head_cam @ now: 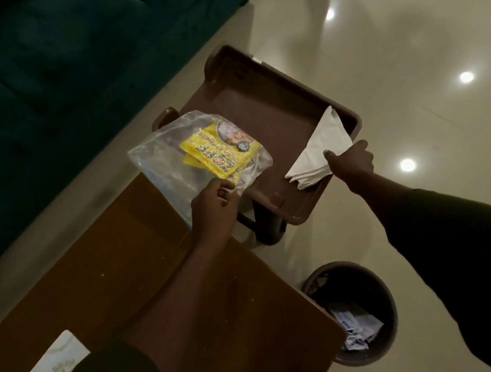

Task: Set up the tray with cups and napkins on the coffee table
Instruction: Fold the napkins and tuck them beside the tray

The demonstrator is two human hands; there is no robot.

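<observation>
The right hand (351, 161) pinches the folded napkins (320, 149) at the tray's (239, 71) near-right corner; the left hand (214, 208) grips 1 plastic bag (168, 153), apparently above the counter's (106, 272) far edge.

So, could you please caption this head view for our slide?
Right hand presses folded napkins into brown tray; left hand holds plastic bag of yellow sachets.

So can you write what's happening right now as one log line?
left hand: holds plastic bag | right hand: on folded napkins in brown tray | cups: none seen
</observation>
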